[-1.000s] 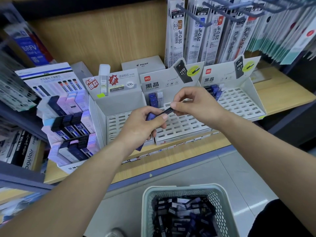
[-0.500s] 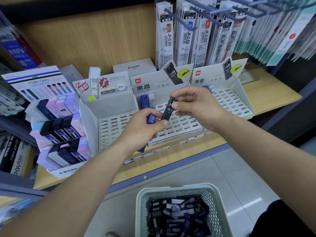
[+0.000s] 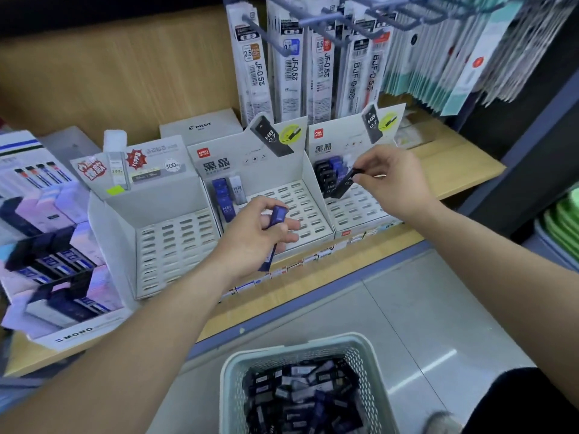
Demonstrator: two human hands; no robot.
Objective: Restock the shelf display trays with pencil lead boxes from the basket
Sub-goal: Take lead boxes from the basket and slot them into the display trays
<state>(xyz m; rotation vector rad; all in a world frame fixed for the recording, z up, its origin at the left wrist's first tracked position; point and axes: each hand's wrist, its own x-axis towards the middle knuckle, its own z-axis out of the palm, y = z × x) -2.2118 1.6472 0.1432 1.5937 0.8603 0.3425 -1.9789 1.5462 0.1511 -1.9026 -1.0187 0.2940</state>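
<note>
Shifts black lead box [image 3: 341, 184] right of middle tray [image 3: 250, 166], pinched in right hand [image 3: 391, 180]; grips blue box [image 3: 277, 216] in left hand [image 3: 253, 233] before it. Leaves most slots [image 3: 294, 195] bare and basket [image 3: 313, 346] heaped: early going, apparently.

This is a stationery shop. A wooden shelf [image 3: 454, 166] carries cardboard display trays [image 3: 163, 198] printed with brand names and lead grades, and a strip of price labels [image 3: 313, 257] runs along its front edge. Above, packs of pen refills [image 3: 257, 73] hang in rows from metal hooks [image 3: 264, 34]. A plastic basket [image 3: 291, 346] full of small boxes [image 3: 300, 396] stands on the tiled floor [image 3: 423, 324] below.
</note>
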